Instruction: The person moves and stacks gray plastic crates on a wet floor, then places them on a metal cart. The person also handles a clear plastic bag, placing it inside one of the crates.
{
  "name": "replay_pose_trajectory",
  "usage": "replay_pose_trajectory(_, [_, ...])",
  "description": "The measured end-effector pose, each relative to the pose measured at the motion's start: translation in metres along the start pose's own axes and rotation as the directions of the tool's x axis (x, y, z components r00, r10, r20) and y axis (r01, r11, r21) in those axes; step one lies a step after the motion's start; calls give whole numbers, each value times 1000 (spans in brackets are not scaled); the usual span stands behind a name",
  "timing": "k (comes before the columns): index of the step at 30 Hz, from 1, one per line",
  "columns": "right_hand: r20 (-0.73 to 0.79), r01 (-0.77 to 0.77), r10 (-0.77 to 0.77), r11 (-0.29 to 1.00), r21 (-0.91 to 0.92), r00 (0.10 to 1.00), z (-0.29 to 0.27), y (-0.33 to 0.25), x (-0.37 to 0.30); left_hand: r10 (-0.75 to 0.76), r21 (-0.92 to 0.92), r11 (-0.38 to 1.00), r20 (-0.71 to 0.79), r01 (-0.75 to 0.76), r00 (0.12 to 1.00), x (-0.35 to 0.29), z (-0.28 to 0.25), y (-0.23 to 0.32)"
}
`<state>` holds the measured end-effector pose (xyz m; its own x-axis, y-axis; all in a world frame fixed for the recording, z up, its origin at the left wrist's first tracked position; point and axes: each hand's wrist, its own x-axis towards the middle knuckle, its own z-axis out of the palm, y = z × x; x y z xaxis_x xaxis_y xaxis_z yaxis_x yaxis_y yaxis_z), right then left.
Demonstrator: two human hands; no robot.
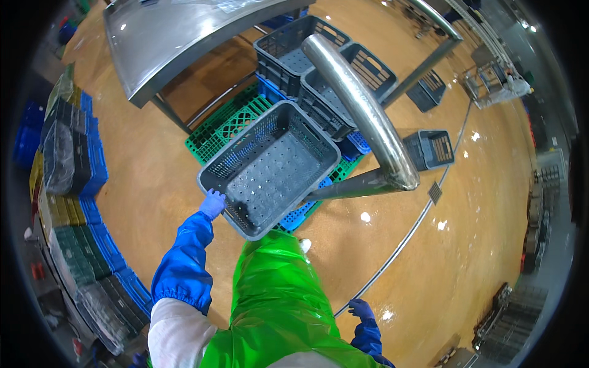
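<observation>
A grey perforated plastic crate [273, 175] is tilted in front of me, above a green pallet [230, 122]. Its inside is bare apart from small pale specks on the holed bottom. My left hand [212, 204], in a purple glove and blue sleeve, grips the crate's near-left rim with its fingers hooked over the edge. Off to the lower right hangs my right hand [361, 308], also gloved, away from the crate. It holds nothing, and its fingers are loosely apart. A green apron [276, 288] covers my front.
More grey crates [300, 46] stand behind on the pallet. A thick metal tube frame [368, 116] crosses close on the right. At upper left is a steel table [165, 43]. Stacked crates [80, 245] line the left; a small grey crate [432, 149] sits near the floor drain [435, 193].
</observation>
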<state>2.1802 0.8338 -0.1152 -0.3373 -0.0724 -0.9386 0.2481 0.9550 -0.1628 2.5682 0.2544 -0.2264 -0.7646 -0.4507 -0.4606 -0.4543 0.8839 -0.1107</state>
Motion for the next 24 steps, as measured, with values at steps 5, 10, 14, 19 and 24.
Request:
replay_pose_trajectory(5, [38, -64, 59, 987, 149, 998, 60, 48, -17, 164, 1, 986, -119, -165, 979, 25, -6, -7])
replay_pose_trajectory(10, [18, -52, 49, 963, 263, 999, 86, 77, -21, 178, 120, 979, -124, -163, 976, 61, -12, -7])
replay_pose_trajectory(14, [-38, 25, -10, 905, 424, 999, 94, 93, -26, 125, 102, 988, -77, -116, 989, 68, -11, 4])
replay_pose_trajectory(19, [-33, -66, 92, 883, 465, 995, 97, 114, -21, 119, 125, 984, 41, -123, 992, 71, -27, 17])
replay_pose_trajectory(24, [91, -183, 159, 838, 514, 983, 85, 154, 19, -47, 147, 989, 205, 17, 978, 74, -57, 47])
